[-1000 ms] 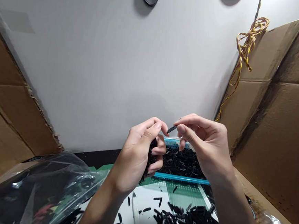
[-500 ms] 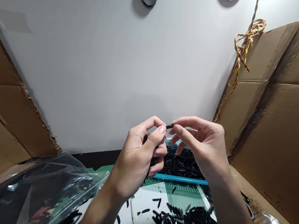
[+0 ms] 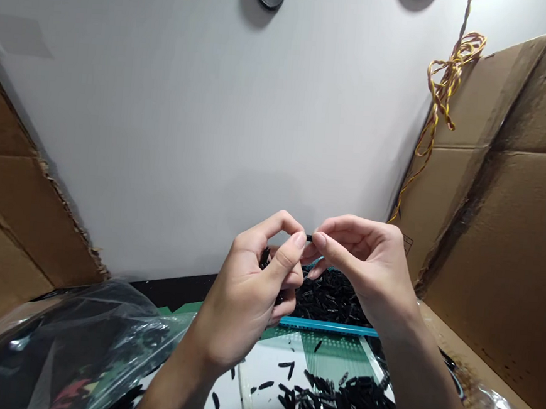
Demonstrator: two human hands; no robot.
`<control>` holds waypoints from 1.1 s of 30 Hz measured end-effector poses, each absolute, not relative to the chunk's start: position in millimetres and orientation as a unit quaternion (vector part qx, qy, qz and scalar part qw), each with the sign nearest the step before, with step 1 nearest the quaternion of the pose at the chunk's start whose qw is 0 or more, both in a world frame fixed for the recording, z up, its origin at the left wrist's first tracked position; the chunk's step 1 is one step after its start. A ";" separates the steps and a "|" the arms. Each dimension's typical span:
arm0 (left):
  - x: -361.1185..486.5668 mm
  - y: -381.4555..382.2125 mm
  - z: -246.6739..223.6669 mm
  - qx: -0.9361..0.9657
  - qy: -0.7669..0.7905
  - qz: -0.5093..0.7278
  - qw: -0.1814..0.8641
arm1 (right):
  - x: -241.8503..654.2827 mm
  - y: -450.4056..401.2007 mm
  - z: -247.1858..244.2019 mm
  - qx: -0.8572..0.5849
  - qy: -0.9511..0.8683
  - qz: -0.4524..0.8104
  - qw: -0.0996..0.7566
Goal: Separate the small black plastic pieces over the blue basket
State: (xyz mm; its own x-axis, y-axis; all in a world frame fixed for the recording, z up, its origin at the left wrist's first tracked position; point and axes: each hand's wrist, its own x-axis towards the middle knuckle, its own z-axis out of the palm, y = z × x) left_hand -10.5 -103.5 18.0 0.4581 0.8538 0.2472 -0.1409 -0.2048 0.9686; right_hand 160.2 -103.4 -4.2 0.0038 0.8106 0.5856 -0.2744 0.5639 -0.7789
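The left hand (image 3: 254, 291) and right hand (image 3: 375, 260) cover both ends of a small black piece (image 3: 309, 237); curled fingers (image 3: 286, 306) partly hide the black bundle (image 3: 265, 257) in the left palm; both hands obscure parts of the blue basket (image 3: 329, 326); the bottom edge crops the loose pile (image 3: 337, 402).

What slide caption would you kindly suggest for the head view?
Left hand and right hand hold a small black piece between them, near a blue tray of similar pieces.
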 end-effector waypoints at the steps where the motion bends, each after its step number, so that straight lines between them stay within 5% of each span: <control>1: -10.2 -103.1 18.1 0.637 0.277 0.441 0.569 | 160.6 -103.3 -4.2 -0.231 -0.578 0.406 0.669; 12: -7.9 -99.3 24.3 0.590 0.315 0.464 0.581 | 162.3 -94.0 -9.9 -0.309 -0.611 0.255 0.682; 19: -9.0 -106.9 33.4 0.535 0.358 0.483 0.594 | 159.2 -67.2 -29.5 -0.439 -0.752 0.093 0.484; 26: -5.0 -110.7 31.7 0.557 0.388 0.471 0.563 | 153.7 -100.3 -4.1 -0.335 -0.714 0.174 0.590; 33: 4.8 -111.1 24.0 0.572 0.359 0.441 0.591 | 160.4 -105.4 -1.5 -0.311 -0.726 0.240 0.564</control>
State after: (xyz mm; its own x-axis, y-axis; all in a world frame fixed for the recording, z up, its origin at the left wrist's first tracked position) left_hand 4.8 -111.1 24.0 0.3524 0.9324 0.0804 -0.1104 -0.0439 0.9929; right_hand 160.4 -105.4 -1.5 -0.1700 0.7222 0.6705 0.1816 0.6917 -0.6990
